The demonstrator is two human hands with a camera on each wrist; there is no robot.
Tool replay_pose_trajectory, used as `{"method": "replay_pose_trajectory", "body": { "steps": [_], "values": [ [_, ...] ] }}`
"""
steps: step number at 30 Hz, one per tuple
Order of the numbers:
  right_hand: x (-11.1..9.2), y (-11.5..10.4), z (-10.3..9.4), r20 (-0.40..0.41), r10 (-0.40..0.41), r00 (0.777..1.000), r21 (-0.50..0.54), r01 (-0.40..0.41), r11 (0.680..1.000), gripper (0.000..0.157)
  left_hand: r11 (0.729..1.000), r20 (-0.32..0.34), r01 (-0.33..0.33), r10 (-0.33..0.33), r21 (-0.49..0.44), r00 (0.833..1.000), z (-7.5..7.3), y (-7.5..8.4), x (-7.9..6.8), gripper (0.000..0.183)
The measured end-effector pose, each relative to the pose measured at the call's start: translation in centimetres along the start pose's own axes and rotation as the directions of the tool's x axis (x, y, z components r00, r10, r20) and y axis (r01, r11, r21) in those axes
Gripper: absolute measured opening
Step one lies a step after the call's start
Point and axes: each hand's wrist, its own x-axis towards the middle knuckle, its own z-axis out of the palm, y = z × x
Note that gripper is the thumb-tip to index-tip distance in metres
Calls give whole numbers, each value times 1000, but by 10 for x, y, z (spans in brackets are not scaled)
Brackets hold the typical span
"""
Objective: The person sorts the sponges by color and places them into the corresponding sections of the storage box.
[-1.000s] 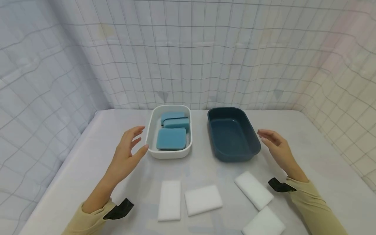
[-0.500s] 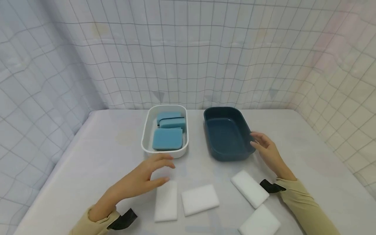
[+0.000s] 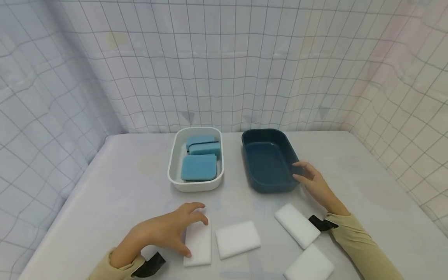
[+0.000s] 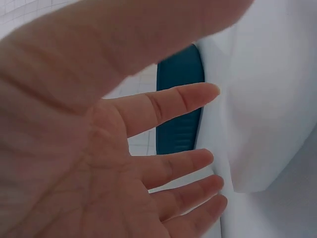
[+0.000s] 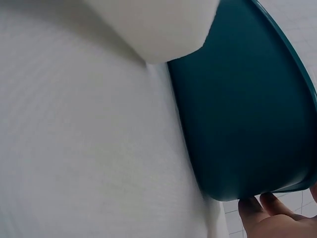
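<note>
My left hand (image 3: pixel 168 229) hovers over the leftmost white sponge (image 3: pixel 202 245), thumb and fingers spread around it. In the left wrist view the fingers are apart, and a white sponge (image 4: pixel 267 109) lies close beyond the fingertips. Whether they touch it I cannot tell. My right hand (image 3: pixel 316 188) is at the right side of a dark blue tub (image 3: pixel 267 161). Its fingertips (image 5: pixel 251 204) rest against the tub's outer wall, lightly bent, without gripping it.
A white tub (image 3: pixel 196 187) holding several blue sponges (image 3: pixel 199 167) stands left of the dark blue one. Other white sponges lie in front: one in the middle (image 3: pixel 238 239), one tilted at right (image 3: pixel 297 225), and one near the front (image 3: pixel 309 263). A grid-patterned curtain (image 3: pixel 224 77) surrounds the table.
My left hand has come from beside the white tub toward me and right, down over the leftmost white sponge. The right hand has moved slightly in against the dark blue tub.
</note>
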Motion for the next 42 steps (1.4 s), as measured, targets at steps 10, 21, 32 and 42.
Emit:
{"method": "replay_pose_trajectory", "body": {
  "steps": [10, 21, 32, 42],
  "values": [
    [-1, 5, 2, 46, 27, 999, -29, -25, 999, 38, 999, 56, 35, -37, 39, 998, 10, 1, 5, 64],
    [-1, -1, 5, 51, -17, 999, -161, 25, 987, 32, 964, -62, -17, 35, 265, 997, 24, 9, 4, 84],
    [0, -3, 8, 20, -20, 1000, -238, 24, 971, 30, 942, -96, -45, 81, 332, 992, 27, 7, 6, 80],
    [0, -3, 9, 28, -12, 1000, -248, 18, 969, 30, 954, -66, -68, 91, 290, 994, 19, 6, 2, 73]
  ]
}}
